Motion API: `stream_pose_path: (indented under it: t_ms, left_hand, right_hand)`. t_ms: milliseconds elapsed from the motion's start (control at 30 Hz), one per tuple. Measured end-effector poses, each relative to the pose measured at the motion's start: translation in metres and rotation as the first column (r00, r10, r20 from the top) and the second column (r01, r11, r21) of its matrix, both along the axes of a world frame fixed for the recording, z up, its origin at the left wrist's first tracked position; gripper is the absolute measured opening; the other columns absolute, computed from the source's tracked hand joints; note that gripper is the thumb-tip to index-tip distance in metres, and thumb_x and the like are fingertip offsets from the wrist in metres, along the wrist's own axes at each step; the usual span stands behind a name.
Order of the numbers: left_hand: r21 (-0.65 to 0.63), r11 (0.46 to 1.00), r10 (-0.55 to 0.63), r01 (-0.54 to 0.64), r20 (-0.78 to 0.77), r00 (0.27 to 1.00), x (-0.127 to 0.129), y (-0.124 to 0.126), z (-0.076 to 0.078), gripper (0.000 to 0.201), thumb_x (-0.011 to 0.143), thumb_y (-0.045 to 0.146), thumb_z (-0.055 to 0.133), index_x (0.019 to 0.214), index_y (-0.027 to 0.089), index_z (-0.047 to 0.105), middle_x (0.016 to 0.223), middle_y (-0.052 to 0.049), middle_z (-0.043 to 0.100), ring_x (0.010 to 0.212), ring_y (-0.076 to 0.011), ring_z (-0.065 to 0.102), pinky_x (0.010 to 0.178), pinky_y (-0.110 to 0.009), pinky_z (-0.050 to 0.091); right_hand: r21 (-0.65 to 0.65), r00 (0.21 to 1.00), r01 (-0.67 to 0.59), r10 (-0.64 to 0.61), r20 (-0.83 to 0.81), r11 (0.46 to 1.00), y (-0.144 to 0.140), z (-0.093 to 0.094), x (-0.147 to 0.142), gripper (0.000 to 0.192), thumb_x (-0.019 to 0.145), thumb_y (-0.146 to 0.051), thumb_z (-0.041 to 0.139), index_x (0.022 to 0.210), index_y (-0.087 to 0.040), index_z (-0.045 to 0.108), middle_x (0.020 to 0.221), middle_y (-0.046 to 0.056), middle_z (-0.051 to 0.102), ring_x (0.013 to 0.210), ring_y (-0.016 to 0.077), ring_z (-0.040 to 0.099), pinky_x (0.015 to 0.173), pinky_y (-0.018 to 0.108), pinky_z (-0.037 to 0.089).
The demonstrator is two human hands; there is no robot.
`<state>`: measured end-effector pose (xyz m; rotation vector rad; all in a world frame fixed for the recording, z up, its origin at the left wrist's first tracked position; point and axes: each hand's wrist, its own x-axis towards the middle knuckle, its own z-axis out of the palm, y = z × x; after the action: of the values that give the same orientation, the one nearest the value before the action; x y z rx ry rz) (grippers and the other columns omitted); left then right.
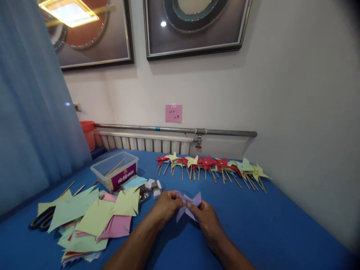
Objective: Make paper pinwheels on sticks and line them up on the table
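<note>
Between my two hands is a purple paper pinwheel point(194, 200), its points folded in toward the middle. My left hand point(168, 204) pinches it from the left, thumb and fingers near the centre. From the right, my right hand point(206, 215) presses its thumb close to the same centre. Whether a pin sits there is hidden by the fingers. Just beyond my left hand stand a small open cardboard box point(156, 189) and a dark tray point(144, 195) of small shiny pieces. No stick shows on the purple paper.
Cut paper squares point(95, 217) in several colours pile up at left, over black-handled scissors point(45, 219). Behind them a clear plastic box point(112, 168) holds thin sticks. Finished pinwheels point(206, 163) on sticks lie in a row along the blue table's point(253, 225) back, near the wall.
</note>
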<state>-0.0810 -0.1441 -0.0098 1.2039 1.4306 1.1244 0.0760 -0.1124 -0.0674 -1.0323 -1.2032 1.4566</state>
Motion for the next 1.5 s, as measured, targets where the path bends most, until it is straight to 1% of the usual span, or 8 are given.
stream_pose_path:
  t_ms: [67,167,233,300,467,1000,1200,1500]
  left_hand:
    - [0.083,0.996,0.042,-0.015,-0.333,0.942,-0.021,-0.004,0.012,0.019,0.081,0.026,0.064,0.064,0.020,0.061,0.061,-0.002,0.062,0.060,-0.0173,0.055,0.059,-0.028,0.037]
    - [0.126,0.982,0.180,-0.137,-0.836,0.518,-0.060,-0.011,0.028,0.022,0.090,0.026,0.053,0.081,0.018,0.072,0.086,-0.012,0.075,0.084,-0.0278,0.069,0.071,-0.034,0.043]
    - [0.033,0.975,0.104,-0.218,-0.940,0.325,-0.082,-0.015,0.033,0.029,0.093,0.028,0.049,0.090,0.017,0.075,0.097,-0.018,0.077,0.093,-0.0328,0.072,0.075,-0.037,0.047]
    - [-0.053,0.967,0.012,-0.248,-0.967,0.253,-0.096,-0.017,0.031,0.032,0.094,0.028,0.047,0.099,0.018,0.077,0.105,-0.021,0.077,0.098,-0.0355,0.073,0.078,-0.039,0.050]
    - [-0.098,0.962,-0.036,-0.256,-0.971,0.238,-0.101,-0.012,0.019,0.035,0.094,0.027,0.047,0.115,0.017,0.074,0.113,-0.022,0.077,0.105,-0.0366,0.074,0.081,-0.040,0.052]
    - [-0.079,0.972,-0.027,-0.222,-0.973,0.230,-0.095,-0.003,0.011,0.039,0.092,0.014,0.040,0.110,0.016,0.075,0.113,-0.022,0.077,0.106,-0.0352,0.074,0.081,-0.039,0.053]
    - [-0.114,0.974,-0.055,-0.196,-0.957,0.283,-0.094,-0.002,0.012,0.032,0.090,0.017,0.047,0.104,0.018,0.077,0.114,-0.019,0.077,0.107,-0.0350,0.073,0.080,-0.037,0.051]
    - [-0.041,0.968,0.026,-0.246,-0.965,0.260,-0.092,-0.002,0.010,0.032,0.093,0.019,0.045,0.107,0.017,0.073,0.110,-0.019,0.077,0.104,-0.0312,0.073,0.081,-0.036,0.050]
  right_hand:
    - [-0.007,1.000,0.004,-0.004,-0.022,1.000,0.000,0.000,0.000,0.049,0.060,-0.053,0.088,0.089,-0.015,0.076,0.085,0.008,0.079,0.078,0.0254,0.070,0.069,0.032,0.053]
    - [-0.043,0.997,0.033,-0.036,-0.065,0.999,-0.003,0.004,0.003,0.047,0.062,-0.051,0.087,0.090,-0.015,0.076,0.080,0.005,0.077,0.074,0.0241,0.070,0.069,0.032,0.053]
    - [-0.073,0.993,0.056,-0.064,-0.104,0.996,-0.005,0.007,0.005,0.044,0.064,-0.050,0.087,0.088,-0.016,0.075,0.075,0.003,0.074,0.070,0.0216,0.068,0.068,0.032,0.054]
    - [-0.092,0.987,0.068,-0.080,-0.139,0.993,-0.007,0.010,0.006,0.041,0.064,-0.048,0.088,0.086,-0.017,0.074,0.074,0.003,0.073,0.068,0.0201,0.066,0.068,0.032,0.054]
    - [-0.078,0.987,0.088,-0.097,-0.126,0.993,-0.003,0.008,0.004,0.039,0.062,-0.047,0.089,0.079,-0.016,0.071,0.065,-0.001,0.067,0.060,0.0167,0.059,0.063,0.030,0.049]
    - [0.010,0.998,0.057,-0.057,-0.038,0.998,-0.005,0.006,0.005,0.031,0.066,-0.043,0.082,0.081,-0.017,0.074,0.070,0.001,0.070,0.064,0.0179,0.059,0.061,0.029,0.046]
    - [0.020,0.999,0.036,-0.036,0.003,0.999,-0.005,0.005,0.004,0.032,0.066,-0.045,0.081,0.081,-0.018,0.075,0.068,0.001,0.071,0.062,0.0184,0.059,0.060,0.029,0.044]
    - [0.024,0.999,0.036,-0.036,0.000,0.999,-0.006,0.007,0.002,0.038,0.063,-0.047,0.081,0.086,-0.017,0.077,0.070,0.001,0.072,0.063,0.0192,0.060,0.062,0.030,0.045]
